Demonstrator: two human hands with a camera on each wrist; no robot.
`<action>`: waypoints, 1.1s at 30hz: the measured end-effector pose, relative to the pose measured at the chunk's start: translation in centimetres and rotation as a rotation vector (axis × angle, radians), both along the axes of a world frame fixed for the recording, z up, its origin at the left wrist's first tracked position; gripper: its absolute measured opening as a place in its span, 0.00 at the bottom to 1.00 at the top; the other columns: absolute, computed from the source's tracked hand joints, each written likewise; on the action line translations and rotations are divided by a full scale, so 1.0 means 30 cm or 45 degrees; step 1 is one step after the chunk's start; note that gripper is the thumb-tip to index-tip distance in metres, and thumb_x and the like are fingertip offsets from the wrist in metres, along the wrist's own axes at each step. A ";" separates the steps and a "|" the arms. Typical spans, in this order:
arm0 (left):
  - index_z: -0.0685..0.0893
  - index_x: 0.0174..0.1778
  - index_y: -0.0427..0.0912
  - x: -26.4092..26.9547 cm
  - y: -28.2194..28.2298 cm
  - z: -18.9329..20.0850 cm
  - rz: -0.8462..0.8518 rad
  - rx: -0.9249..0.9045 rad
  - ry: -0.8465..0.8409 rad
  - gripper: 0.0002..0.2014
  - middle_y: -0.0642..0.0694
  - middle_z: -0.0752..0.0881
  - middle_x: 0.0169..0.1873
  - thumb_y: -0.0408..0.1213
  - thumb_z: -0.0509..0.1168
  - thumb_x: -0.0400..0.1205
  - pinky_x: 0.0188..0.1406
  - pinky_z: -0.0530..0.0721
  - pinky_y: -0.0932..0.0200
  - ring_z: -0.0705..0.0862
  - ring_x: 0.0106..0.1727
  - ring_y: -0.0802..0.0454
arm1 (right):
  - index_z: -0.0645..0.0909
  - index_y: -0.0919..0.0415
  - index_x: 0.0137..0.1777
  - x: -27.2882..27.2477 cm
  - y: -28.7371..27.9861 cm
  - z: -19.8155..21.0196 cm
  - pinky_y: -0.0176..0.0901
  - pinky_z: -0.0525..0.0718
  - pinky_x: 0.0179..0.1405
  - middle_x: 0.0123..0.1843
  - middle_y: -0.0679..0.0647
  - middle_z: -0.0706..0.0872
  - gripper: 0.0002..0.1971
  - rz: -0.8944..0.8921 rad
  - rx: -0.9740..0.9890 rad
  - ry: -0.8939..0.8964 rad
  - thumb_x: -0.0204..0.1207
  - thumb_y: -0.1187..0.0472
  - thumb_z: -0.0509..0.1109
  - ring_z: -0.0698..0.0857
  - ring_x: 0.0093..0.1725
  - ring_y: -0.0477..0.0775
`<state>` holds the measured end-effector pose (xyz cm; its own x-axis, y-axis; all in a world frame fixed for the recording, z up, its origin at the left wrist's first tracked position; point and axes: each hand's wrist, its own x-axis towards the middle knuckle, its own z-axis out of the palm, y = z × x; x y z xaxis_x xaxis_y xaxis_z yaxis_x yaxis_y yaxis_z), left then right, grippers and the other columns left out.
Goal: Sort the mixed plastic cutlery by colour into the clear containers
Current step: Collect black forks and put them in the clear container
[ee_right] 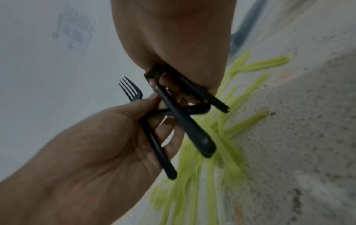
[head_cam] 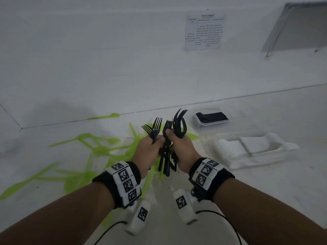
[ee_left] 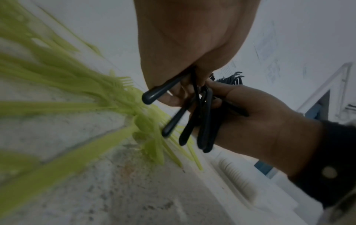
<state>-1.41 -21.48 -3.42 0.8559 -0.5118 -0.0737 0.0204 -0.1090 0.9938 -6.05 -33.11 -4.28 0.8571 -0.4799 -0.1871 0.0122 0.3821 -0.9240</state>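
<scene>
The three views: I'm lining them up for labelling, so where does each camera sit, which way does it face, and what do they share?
Head: worn on the head, looking forward and down at the left hand and right hand gripping black forks; both forearms show.
Left wrist: along the left palm toward the fork handles.
Right wrist: along the right palm; left hand opposite.
Shared: black forks, green cutlery.

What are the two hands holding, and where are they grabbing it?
Both hold black plastic forks by the handles, prongs up. The left hand grips a few; the right hand grips a bigger bunch.
</scene>
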 end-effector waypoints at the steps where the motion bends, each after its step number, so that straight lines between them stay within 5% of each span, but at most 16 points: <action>1: 0.85 0.49 0.34 0.002 0.006 0.001 -0.001 0.045 -0.027 0.12 0.38 0.90 0.46 0.39 0.63 0.91 0.56 0.88 0.42 0.90 0.49 0.45 | 0.87 0.61 0.51 -0.003 -0.002 0.007 0.44 0.86 0.31 0.35 0.52 0.90 0.10 -0.025 -0.039 0.023 0.88 0.57 0.68 0.86 0.28 0.46; 3: 0.83 0.52 0.35 0.005 0.019 0.001 0.030 0.100 -0.057 0.13 0.40 0.90 0.50 0.43 0.63 0.90 0.59 0.86 0.43 0.89 0.54 0.43 | 0.86 0.58 0.47 -0.003 -0.019 0.004 0.42 0.76 0.28 0.38 0.50 0.89 0.11 -0.134 -0.119 0.091 0.88 0.54 0.68 0.77 0.25 0.44; 5: 0.80 0.54 0.40 0.007 0.032 0.009 0.110 0.046 0.011 0.09 0.43 0.89 0.44 0.42 0.61 0.91 0.50 0.87 0.52 0.88 0.45 0.47 | 0.86 0.55 0.44 0.002 -0.046 -0.001 0.44 0.71 0.30 0.46 0.53 0.90 0.12 -0.237 -0.115 0.135 0.87 0.51 0.69 0.74 0.29 0.47; 7: 0.78 0.56 0.45 0.017 0.046 0.014 0.135 0.036 0.052 0.06 0.45 0.79 0.36 0.42 0.58 0.92 0.38 0.81 0.53 0.78 0.33 0.49 | 0.86 0.53 0.47 -0.001 -0.066 0.000 0.43 0.70 0.30 0.47 0.51 0.91 0.09 -0.274 -0.092 0.149 0.86 0.52 0.70 0.73 0.29 0.45; 10: 0.76 0.65 0.50 0.022 0.045 0.015 0.010 0.163 0.047 0.10 0.47 0.70 0.37 0.38 0.53 0.92 0.32 0.71 0.56 0.67 0.29 0.54 | 0.87 0.53 0.48 -0.007 -0.081 -0.002 0.43 0.72 0.36 0.46 0.50 0.91 0.08 -0.244 -0.142 0.136 0.86 0.53 0.70 0.74 0.29 0.45; 14: 0.81 0.72 0.48 0.000 0.037 0.030 -0.127 0.142 0.090 0.15 0.47 0.80 0.38 0.34 0.57 0.91 0.40 0.81 0.58 0.74 0.32 0.55 | 0.88 0.55 0.48 -0.005 -0.048 0.003 0.45 0.73 0.35 0.43 0.53 0.88 0.10 -0.160 -0.140 0.128 0.86 0.52 0.71 0.74 0.30 0.50; 19: 0.80 0.70 0.48 -0.012 0.041 0.033 -0.052 0.001 0.050 0.15 0.44 0.90 0.59 0.33 0.66 0.89 0.42 0.87 0.66 0.84 0.38 0.52 | 0.90 0.54 0.50 -0.008 -0.010 -0.001 0.51 0.82 0.45 0.44 0.51 0.92 0.09 -0.166 -0.116 0.097 0.85 0.52 0.71 0.84 0.41 0.54; 25: 0.88 0.66 0.48 -0.027 0.035 0.020 -0.115 -0.002 -0.028 0.14 0.44 0.93 0.57 0.30 0.61 0.90 0.56 0.89 0.52 0.87 0.47 0.47 | 0.91 0.57 0.51 -0.005 0.022 -0.014 0.56 0.90 0.49 0.50 0.58 0.93 0.09 -0.110 -0.123 0.050 0.86 0.55 0.70 0.90 0.47 0.58; 27: 0.87 0.67 0.46 -0.037 0.041 0.027 -0.139 -0.016 -0.062 0.16 0.47 0.93 0.55 0.28 0.59 0.91 0.46 0.88 0.61 0.90 0.46 0.54 | 0.91 0.59 0.53 -0.002 0.030 -0.024 0.62 0.92 0.56 0.53 0.59 0.94 0.09 -0.083 -0.086 0.030 0.86 0.56 0.70 0.92 0.54 0.61; 29: 0.87 0.68 0.47 -0.043 0.051 0.033 -0.157 -0.007 -0.049 0.16 0.51 0.93 0.55 0.29 0.58 0.91 0.47 0.86 0.68 0.91 0.46 0.59 | 0.90 0.60 0.55 -0.004 0.035 -0.026 0.64 0.91 0.58 0.54 0.59 0.94 0.10 -0.038 -0.027 0.018 0.86 0.56 0.70 0.92 0.57 0.62; 31: 0.85 0.72 0.49 -0.040 0.057 0.021 -0.168 0.016 -0.024 0.16 0.51 0.91 0.61 0.33 0.57 0.92 0.61 0.86 0.61 0.90 0.58 0.57 | 0.89 0.62 0.55 -0.011 0.036 -0.019 0.55 0.93 0.50 0.49 0.57 0.94 0.11 -0.018 -0.013 0.000 0.87 0.56 0.70 0.93 0.48 0.57; 33: 0.78 0.78 0.48 -0.034 0.062 0.011 -0.091 0.055 -0.001 0.17 0.49 0.87 0.65 0.39 0.57 0.93 0.70 0.82 0.52 0.86 0.64 0.54 | 0.89 0.59 0.52 -0.017 0.028 -0.009 0.44 0.84 0.31 0.34 0.49 0.89 0.09 -0.078 -0.081 0.033 0.86 0.55 0.71 0.85 0.29 0.47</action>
